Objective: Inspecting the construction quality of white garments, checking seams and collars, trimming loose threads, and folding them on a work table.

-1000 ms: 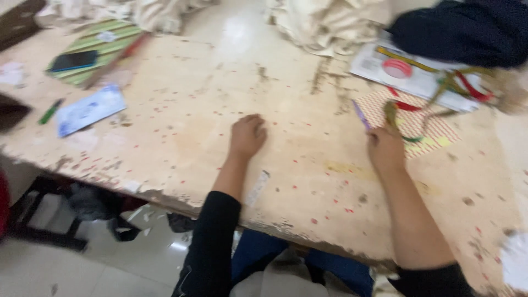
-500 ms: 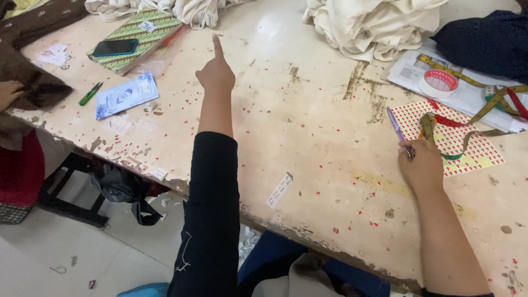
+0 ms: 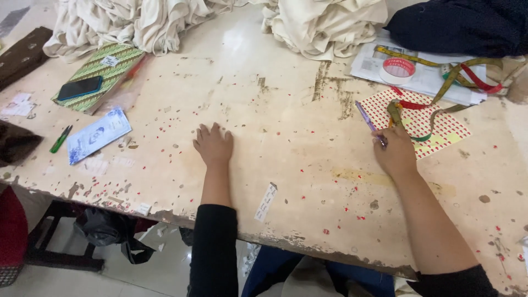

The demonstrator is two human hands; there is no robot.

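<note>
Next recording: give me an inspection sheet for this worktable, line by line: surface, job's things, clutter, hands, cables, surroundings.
Surface: cream table, worn and chipped, speckled with small red dots.
Job's things: purple pen; red-dotted sheet beside it.
Clutter: tape roll, measuring tape, cream fabric piles, dark cloth, phone on a green striped book, green pen, blue leaflet.
Hands: left hand flat on the table, holding nothing; right hand grips the purple pen.
Cables: nothing seen.
Surroundings: tiled floor, black bag under the table.
</note>
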